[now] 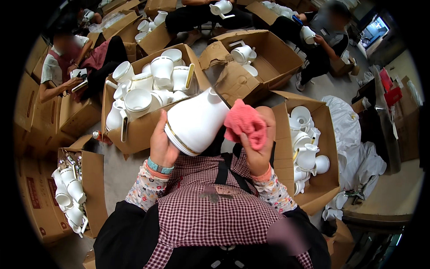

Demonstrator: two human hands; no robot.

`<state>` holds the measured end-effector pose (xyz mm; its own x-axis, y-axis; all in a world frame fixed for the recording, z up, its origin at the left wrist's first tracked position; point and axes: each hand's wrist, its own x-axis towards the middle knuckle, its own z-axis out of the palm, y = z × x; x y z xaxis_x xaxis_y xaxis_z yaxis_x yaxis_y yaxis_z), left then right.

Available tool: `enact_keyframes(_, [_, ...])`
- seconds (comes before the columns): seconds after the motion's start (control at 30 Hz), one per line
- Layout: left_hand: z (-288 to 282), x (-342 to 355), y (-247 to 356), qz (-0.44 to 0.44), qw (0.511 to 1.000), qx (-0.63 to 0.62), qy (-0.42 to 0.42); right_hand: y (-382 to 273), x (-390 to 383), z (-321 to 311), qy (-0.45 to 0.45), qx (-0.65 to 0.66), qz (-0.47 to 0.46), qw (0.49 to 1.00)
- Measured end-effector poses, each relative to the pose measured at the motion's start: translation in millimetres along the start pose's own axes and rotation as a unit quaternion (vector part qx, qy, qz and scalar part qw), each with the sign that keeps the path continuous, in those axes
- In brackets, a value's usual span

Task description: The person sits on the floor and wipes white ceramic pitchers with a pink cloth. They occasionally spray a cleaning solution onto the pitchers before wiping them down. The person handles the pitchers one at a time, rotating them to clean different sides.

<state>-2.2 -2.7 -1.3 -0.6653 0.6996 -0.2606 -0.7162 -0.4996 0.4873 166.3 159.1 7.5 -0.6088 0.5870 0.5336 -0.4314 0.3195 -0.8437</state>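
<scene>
A white pitcher (pixel 197 119) with a gold band round its base lies tilted in front of me, its spout pointing up and to the right. My left hand (pixel 162 141) supports it at the banded base; some of the fingers are hidden behind it. On the other side, my right hand (pixel 260 145) grips a crumpled pink cloth (pixel 244 123) close beside the spout. Whether the cloth touches the pitcher I cannot tell. Just beyond, an open cardboard box (pixel 154 134) is heaped with similar white pitchers (pixel 162 69).
To my right stands a box (pixel 329 179) of white pitchers, near a white plastic sheet (pixel 345 130). Another box (pixel 94 193) with pitchers is at the left. A torn-flapped box (pixel 280 58) stands ahead. Co-workers sit around, one handling a pitcher (pixel 308 35) at the far right.
</scene>
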Motion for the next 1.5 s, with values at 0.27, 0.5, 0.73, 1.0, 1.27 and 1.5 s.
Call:
enact_keyframes(0.27, [1.2,-6.2,-14.5,-0.095,0.995,0.019,-0.019,32.8,29.8,5.0,0.011,-0.113,-0.010,0.993])
enact_keyframes(0.5, [-17.5,1.9,-18.2,-0.100,0.995,-0.013,-0.026,114.9,17.4,-18.6,0.162,0.233,0.317,0.905])
enact_keyframes(0.73, [-26.9,-2.5,-15.6,-0.068,0.990,0.035,-0.115,82.1,-7.8,-5.1,-0.098,0.182,0.210,0.956])
enact_keyframes(1.0, [-36.6,26.7,-55.7,0.111,0.928,0.352,0.050,67.0,-21.8,28.2,-0.230,-0.046,0.142,0.962])
enact_keyframes(1.27, [-34.2,-34.7,-28.3,0.087,0.847,0.505,-0.144,40.2,16.5,-19.9,-0.013,0.113,0.265,0.958])
enact_keyframes(1.5, [-38.0,-78.0,-11.2,-0.002,0.889,0.421,-0.180,-4.9,-5.5,-15.0,-0.128,0.270,0.375,0.877])
